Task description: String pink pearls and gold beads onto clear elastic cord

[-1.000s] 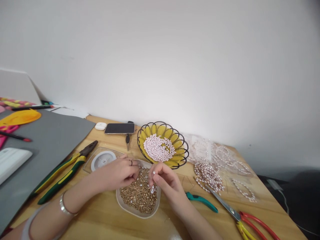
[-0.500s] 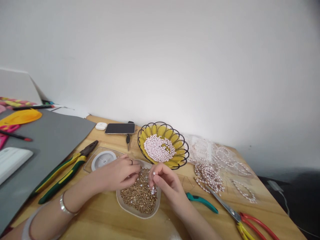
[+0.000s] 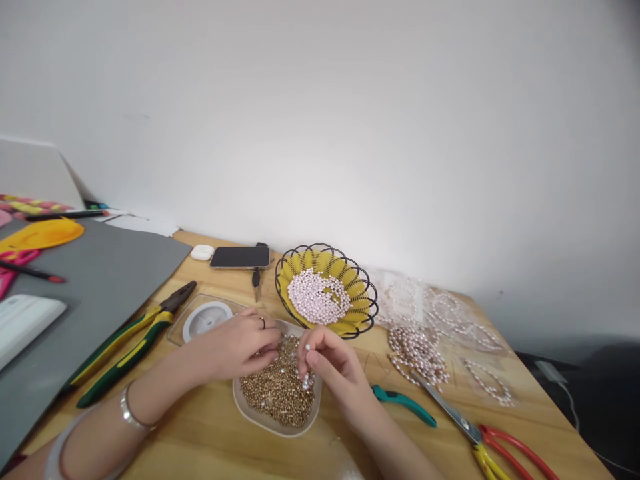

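Observation:
A pale tray (image 3: 280, 432) full of small gold beads (image 3: 277, 393) lies on the table below both hands. Over its upper left side is my left hand (image 3: 245, 347), fingers curled and fingertips down near the gold beads; whatever they may pinch is hidden. My right hand (image 3: 333, 363) is at the tray's right edge, with a small white pearl bead (image 3: 308, 347) pinched between thumb and forefinger. A few pearl beads (image 3: 306, 382) hang below those fingers, apparently strung. Behind the hands stands a yellow basket (image 3: 367, 293) with black wire loops, holding pink pearl beads (image 3: 317, 297).
Left are pliers (image 3: 127, 347), a white thread spool (image 3: 207, 320) and a grey mat (image 3: 115, 267). A phone (image 3: 240, 257), earbud case (image 3: 202, 252) and key (image 3: 257, 283) lie behind. Right are bead strands (image 3: 420, 353), a teal-handled tool (image 3: 405, 404) and scissors (image 3: 465, 423).

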### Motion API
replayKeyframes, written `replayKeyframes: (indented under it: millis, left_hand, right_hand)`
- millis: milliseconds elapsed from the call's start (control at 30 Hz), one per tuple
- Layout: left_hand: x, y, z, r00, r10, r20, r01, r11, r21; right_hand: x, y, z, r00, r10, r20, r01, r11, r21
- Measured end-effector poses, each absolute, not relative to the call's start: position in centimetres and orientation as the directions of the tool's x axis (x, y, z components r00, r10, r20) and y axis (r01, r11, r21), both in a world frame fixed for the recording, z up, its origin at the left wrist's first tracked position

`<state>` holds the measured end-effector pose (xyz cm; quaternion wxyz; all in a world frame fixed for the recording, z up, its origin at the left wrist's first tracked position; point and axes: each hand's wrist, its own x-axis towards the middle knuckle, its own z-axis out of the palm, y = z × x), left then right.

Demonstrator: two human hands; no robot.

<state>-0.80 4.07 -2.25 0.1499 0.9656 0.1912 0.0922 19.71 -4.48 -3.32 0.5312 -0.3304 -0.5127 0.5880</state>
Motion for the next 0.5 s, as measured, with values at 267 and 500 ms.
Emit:
replayKeyframes:
  millis: [267,500]
  left_hand:
    - [-0.7,4.11,-2.16,0.911,0.382,0.154,0.318,-0.89,0.326]
    - [-0.82,4.12,-2.32,0.911,0.377,0.166,0.306,-0.889,0.34]
  right_hand:
    - [19.74,-4.44,-3.29,-0.212,0.966,0.147,-0.278,0.085,-0.957]
    - [19.73,-4.48,-3.37,-0.217,0.966,0.139,-0.278,0.075,-0.958]
